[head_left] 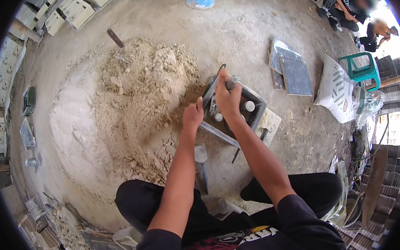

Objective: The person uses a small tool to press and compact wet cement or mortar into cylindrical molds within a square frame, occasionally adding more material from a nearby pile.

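We see the right hand (228,96) curled over the square grey mould (260,113) on the floor (244,30), left hand (192,115) thumb-up near its left edge beside the sand pile (139,101), fingers mostly hidden, so we can't tell either grip.

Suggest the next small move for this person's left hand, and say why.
Probably the left hand should draw some loose sandy material toward the square grey mould: the heap lies right beside it, that hand is on the same side, and pale-topped pegs stand exposed inside. The right hand is already over the mould.
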`<state>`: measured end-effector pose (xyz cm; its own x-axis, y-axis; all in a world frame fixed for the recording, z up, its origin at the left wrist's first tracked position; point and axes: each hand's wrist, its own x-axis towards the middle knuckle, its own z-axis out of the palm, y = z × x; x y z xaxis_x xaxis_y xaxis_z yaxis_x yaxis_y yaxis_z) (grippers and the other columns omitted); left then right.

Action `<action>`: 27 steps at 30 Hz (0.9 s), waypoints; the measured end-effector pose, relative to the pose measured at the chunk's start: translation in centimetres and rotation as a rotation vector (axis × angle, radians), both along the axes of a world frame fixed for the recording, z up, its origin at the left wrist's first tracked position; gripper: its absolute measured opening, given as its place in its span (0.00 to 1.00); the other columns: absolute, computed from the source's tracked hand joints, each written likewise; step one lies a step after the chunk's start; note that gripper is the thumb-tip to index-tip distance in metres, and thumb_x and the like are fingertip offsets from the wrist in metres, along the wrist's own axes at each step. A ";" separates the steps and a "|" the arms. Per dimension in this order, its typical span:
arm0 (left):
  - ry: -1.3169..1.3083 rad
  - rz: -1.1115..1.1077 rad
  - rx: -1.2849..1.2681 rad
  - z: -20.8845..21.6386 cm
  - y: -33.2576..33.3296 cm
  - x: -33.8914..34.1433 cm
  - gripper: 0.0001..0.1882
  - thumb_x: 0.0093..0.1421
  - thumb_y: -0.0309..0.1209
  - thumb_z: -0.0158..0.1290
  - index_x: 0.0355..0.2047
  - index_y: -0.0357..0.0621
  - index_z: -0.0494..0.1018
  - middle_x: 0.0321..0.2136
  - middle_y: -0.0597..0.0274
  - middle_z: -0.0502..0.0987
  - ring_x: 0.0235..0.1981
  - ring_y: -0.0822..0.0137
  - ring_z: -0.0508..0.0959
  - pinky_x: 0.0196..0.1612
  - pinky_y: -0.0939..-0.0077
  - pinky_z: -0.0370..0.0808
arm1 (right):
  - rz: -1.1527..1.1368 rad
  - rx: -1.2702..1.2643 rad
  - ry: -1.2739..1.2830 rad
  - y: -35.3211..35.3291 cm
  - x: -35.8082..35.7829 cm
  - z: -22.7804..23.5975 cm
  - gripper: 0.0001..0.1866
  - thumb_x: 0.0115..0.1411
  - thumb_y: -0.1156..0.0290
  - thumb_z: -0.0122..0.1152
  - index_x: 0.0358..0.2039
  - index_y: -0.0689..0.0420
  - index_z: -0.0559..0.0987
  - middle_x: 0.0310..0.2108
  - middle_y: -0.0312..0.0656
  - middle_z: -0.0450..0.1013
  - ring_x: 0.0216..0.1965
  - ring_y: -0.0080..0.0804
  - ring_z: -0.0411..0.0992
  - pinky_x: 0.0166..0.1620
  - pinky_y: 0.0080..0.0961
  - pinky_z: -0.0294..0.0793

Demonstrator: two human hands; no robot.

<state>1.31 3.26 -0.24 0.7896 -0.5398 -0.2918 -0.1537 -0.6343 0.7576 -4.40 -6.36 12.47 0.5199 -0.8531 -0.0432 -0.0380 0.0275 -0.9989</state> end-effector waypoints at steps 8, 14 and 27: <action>-0.007 0.220 -0.100 -1.7 -0.3 -0.6 0.37 0.69 0.51 0.31 0.22 0.27 0.73 0.22 0.33 0.74 0.29 0.34 0.75 0.35 0.44 0.68 | 0.014 -0.036 -0.077 -0.3 0.7 0.6 0.25 0.70 0.57 0.49 0.15 0.53 0.63 0.15 0.25 0.58 0.18 0.13 0.52 0.21 0.20 0.49; 0.071 0.296 -0.173 -1.8 -0.4 -0.5 0.36 0.69 0.51 0.33 0.20 0.27 0.69 0.16 0.40 0.69 0.21 0.42 0.69 0.31 0.49 0.64 | 0.038 -0.107 -0.030 1.0 -0.2 -1.2 0.29 0.69 0.57 0.51 0.12 0.54 0.61 0.13 0.24 0.56 0.17 0.13 0.50 0.20 0.21 0.46; 0.107 0.286 -0.291 -1.9 -0.4 -0.4 0.37 0.69 0.52 0.34 0.21 0.26 0.71 0.19 0.35 0.72 0.25 0.35 0.72 0.32 0.46 0.65 | 0.207 -0.245 -0.040 2.6 -2.7 -0.5 0.27 0.68 0.57 0.53 0.14 0.58 0.64 0.14 0.25 0.55 0.20 0.15 0.51 0.21 0.23 0.51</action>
